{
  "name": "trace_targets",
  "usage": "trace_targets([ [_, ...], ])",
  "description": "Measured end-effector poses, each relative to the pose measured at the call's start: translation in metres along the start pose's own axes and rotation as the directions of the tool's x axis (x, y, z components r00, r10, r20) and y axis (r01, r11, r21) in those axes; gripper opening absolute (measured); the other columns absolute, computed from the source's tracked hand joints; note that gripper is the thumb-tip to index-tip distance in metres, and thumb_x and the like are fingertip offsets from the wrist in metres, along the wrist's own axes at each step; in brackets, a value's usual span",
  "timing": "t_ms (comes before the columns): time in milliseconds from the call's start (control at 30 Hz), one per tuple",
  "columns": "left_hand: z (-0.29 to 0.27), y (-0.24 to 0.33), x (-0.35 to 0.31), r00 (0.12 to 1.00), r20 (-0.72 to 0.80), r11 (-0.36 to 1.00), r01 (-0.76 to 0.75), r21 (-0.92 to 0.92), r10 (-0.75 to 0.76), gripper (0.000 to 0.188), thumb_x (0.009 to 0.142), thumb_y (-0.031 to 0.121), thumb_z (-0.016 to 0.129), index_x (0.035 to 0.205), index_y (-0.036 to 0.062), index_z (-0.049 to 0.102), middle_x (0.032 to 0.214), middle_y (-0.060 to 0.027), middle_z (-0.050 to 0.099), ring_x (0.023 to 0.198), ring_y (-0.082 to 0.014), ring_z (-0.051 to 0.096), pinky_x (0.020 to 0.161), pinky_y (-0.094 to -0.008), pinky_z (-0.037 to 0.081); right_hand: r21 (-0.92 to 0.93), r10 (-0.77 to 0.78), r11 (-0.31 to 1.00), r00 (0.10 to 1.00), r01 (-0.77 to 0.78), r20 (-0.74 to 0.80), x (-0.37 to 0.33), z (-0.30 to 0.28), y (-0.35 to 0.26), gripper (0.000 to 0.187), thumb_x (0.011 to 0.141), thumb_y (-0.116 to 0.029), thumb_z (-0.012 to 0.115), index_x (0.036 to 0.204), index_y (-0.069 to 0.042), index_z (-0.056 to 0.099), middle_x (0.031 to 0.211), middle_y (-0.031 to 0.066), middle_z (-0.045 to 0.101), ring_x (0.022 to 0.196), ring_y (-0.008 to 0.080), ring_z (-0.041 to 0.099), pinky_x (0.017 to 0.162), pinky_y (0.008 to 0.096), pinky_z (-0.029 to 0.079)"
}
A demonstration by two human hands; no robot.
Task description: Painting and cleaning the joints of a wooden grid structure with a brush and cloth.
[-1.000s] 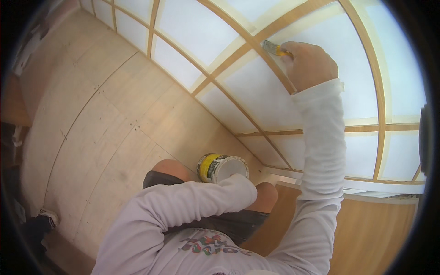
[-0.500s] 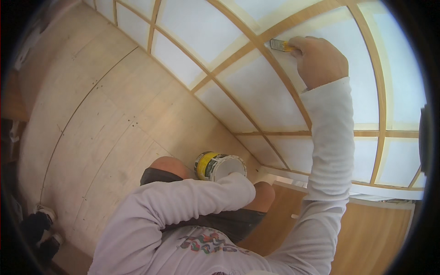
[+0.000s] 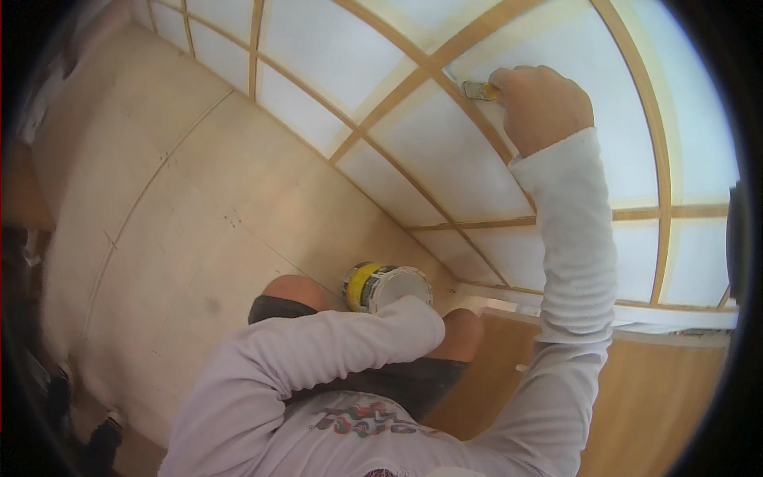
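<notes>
My right hand [image 3: 547, 110] is raised at the upper right, fingers closed around a flat paintbrush [image 3: 479, 91] with a yellow handle and a metal ferrule. The brush points left, its tip at the edge of a white panel [image 3: 556, 67], close to a wooden strip [image 3: 482, 121] of the lattice wall. Low in front of me, by my knees, a round paint bucket [image 3: 364, 288] with a yellow band is tilted, its pale contents [image 3: 403, 288] showing. My left forearm [image 3: 342, 342] reaches across to the bucket's near rim; the sleeve hides my left hand and its fingers.
A pale plywood floor [image 3: 199, 215] with seams spreads out to the left. Wooden strips divide the wall into several white panels. At lower right stands a smooth wooden board [image 3: 620, 397] below a white ledge [image 3: 675, 318]. Dark shapes [image 3: 99, 441] lie at the lower left edge.
The brush in my right hand sits slightly lower and further left along the wooden strip. The whole view has shifted a little. My left arm stays by the bucket.
</notes>
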State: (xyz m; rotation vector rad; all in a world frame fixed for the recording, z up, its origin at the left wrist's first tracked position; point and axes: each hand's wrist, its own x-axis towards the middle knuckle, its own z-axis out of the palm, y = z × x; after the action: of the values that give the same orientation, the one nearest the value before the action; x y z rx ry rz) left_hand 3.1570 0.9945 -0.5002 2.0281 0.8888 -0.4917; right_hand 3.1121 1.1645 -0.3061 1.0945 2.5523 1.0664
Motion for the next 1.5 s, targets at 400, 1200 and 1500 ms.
trace_targets([
  [400,0.007,-0.007,-0.012,0.991,-0.130,0.996,-0.008,0.088,0.019,0.035,0.084,0.025,0.067,0.115,0.0085,0.062,0.119,-0.0102,0.063,0.109,-0.0243,0.061,0.087,-0.0372,0.052,0.650,0.456,0.707,0.882,-0.279,-0.116,-0.057,0.064,-0.039,0.032,0.086,-0.005,0.051,0.113,-0.018,0.062,0.086,0.0091,0.061,0.080,0.0293,0.061,0.069,0.0392,0.051],
  [1200,0.019,-0.012,0.034,0.970,-0.223,0.987,-0.060,0.147,0.092,0.023,0.081,0.019,0.066,0.102,0.0113,0.069,0.101,-0.0114,0.069,0.090,-0.0277,0.067,0.073,-0.0434,0.055,0.508,0.593,0.750,0.770,-0.423,-0.235,-0.024,-0.026,0.002,0.031,0.085,-0.004,0.051,0.108,-0.016,0.068,0.091,0.0082,0.061,0.084,0.0268,0.062,0.071,0.0379,0.053],
  [1500,0.017,-0.007,0.024,0.965,-0.237,0.984,-0.071,0.166,0.109,0.017,0.081,0.019,0.066,0.095,0.0125,0.073,0.099,-0.0101,0.069,0.087,-0.0265,0.067,0.072,-0.0450,0.054,0.604,0.624,0.729,0.676,-0.323,-0.392,-0.025,-0.032,0.015,0.037,0.081,-0.008,0.058,0.117,-0.017,0.061,0.095,0.0080,0.063,0.088,0.0276,0.062,0.073,0.0387,0.052],
])
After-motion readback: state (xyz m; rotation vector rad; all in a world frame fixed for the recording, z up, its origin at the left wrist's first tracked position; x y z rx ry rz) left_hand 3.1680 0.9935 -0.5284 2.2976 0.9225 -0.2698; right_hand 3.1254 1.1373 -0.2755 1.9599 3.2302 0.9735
